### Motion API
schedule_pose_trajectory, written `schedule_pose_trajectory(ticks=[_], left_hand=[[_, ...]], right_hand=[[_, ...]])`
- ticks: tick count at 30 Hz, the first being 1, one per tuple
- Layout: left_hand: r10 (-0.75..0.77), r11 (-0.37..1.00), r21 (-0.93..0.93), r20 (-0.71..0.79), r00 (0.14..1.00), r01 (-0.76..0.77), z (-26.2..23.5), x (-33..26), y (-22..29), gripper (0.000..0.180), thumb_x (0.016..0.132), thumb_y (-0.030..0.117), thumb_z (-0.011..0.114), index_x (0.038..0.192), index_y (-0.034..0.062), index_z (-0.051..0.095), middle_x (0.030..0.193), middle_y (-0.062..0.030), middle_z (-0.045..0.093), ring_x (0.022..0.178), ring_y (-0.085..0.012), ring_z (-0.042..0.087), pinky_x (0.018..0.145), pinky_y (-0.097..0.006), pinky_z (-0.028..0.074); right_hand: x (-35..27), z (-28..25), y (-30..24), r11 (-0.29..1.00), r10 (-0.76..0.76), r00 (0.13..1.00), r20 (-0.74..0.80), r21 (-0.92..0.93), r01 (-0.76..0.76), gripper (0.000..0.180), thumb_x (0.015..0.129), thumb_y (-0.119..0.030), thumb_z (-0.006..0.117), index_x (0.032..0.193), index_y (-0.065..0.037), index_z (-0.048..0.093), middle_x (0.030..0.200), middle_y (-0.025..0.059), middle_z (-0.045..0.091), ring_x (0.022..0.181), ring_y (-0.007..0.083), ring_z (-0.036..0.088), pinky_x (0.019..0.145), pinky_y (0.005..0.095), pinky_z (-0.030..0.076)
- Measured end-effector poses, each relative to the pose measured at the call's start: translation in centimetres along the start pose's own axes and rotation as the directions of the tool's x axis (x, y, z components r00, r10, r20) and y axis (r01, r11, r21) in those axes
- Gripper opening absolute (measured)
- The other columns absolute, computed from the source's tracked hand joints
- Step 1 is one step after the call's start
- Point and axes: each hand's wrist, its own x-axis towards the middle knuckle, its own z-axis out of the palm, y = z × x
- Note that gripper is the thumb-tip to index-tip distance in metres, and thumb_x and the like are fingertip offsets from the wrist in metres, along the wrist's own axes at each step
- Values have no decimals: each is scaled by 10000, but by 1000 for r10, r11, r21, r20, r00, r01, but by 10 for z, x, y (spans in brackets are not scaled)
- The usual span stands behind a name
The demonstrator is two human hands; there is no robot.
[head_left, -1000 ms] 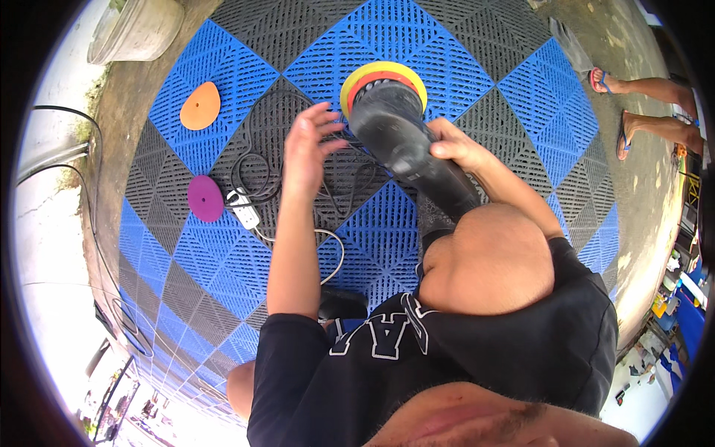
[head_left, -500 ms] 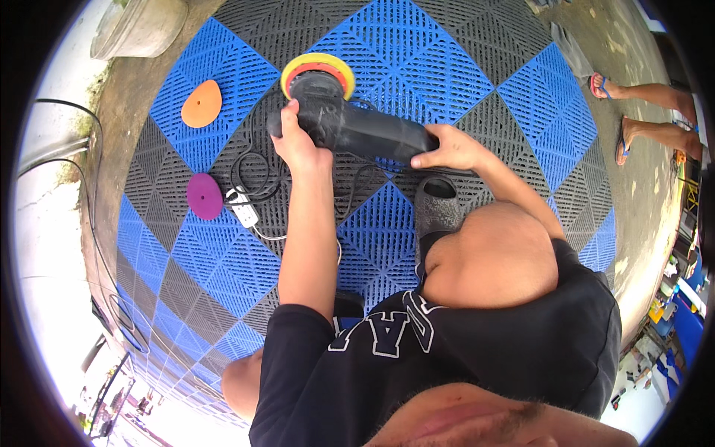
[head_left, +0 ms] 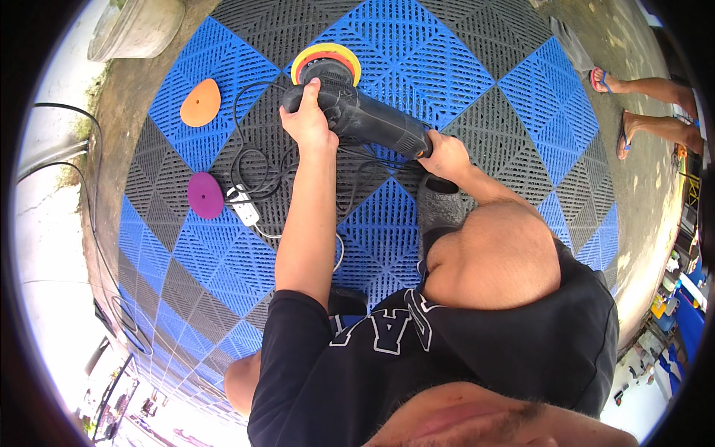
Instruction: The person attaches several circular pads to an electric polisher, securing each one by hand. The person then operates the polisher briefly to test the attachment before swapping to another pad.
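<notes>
Held between both hands is a black electric polisher [head_left: 372, 123], its body slanting down to the right. At its head sits a round backing plate [head_left: 328, 65] with yellow and red rings, turned away from me. My left hand [head_left: 309, 123] is closed round the head end, thumb on top. At the rear end, my right hand [head_left: 445, 156] wraps the body. To the left on the floor lie an orange foam pad [head_left: 200, 103] and a purple pad [head_left: 205, 195], each with a small centre hole. Beside the purple pad is a white power strip [head_left: 243, 206] with a plug in it.
A looped black cord [head_left: 253, 167] lies between the pads and the polisher. Blue and grey slotted floor tiles [head_left: 402, 45] spread beneath. A pale bucket [head_left: 138, 30] stands at the far left. Another person's sandalled feet [head_left: 614, 82] are at the right. My shoe [head_left: 439, 205] is close below the polisher.
The polisher has shifted slightly right and tilted more, its rear end lower. My right hand has turned its grip on the rear. More of the cord shows at the left.
</notes>
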Motion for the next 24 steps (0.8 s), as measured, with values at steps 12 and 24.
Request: schedule_pose_trajectory(ticks=[12,24], left_hand=[[-38,997,71,-41,998,41,-7,11,-4,458,805,99,859,1136,12,554,1059,-124,661,885,-261,703,778,-437,625],[-70,993,93,4,998,70,-2,10,2,490,840,114,842,1189,-7,521,1109,-151,655,894,-269,708,776,-444,642]], right_hand=[[9,-3,0,999,30,994,103,11,-31,440,800,-334,745,1093,-30,619,895,244,721,884,452,693,808,533,552],[9,-10,-3,999,34,993,116,5,-35,412,777,-294,742,1062,-17,634,930,239,729,903,437,707,840,522,563]])
